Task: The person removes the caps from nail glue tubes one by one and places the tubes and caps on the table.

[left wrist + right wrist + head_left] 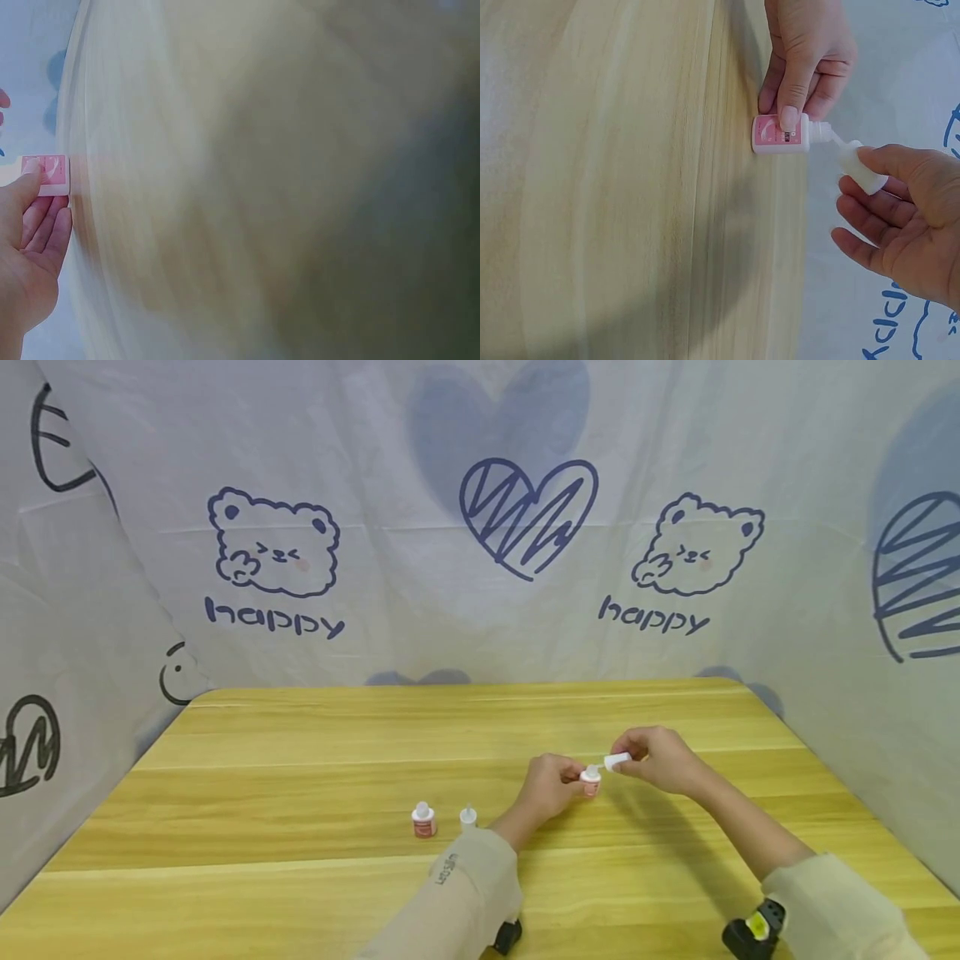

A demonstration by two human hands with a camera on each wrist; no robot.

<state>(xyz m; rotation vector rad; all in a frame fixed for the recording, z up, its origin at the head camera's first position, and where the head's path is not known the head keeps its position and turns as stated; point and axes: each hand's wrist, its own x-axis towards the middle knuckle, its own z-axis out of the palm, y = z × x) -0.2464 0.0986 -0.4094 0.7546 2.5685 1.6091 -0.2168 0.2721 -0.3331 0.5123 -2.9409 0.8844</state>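
Note:
My left hand (550,787) pinches a small white bottle (590,784) with a pink label between thumb and fingers, just above the table. In the right wrist view, the thumb of that hand presses on the label (767,133). My right hand (665,762) holds a white cap (617,762) between thumb and fingers, tilted beside the bottle's open neck. A thin stem (838,139) reaches from the cap to the neck; whether its tip is inside cannot be made out. The left wrist view shows the bottle's pink label (52,169) above the left fingers.
On the wooden table (300,760), left of the left forearm, stands a second small bottle (423,822) with a reddish label and no cap. Beside it a white cap (468,817) stands with its stem upward. A printed cloth (405,568) hangs behind and along both sides.

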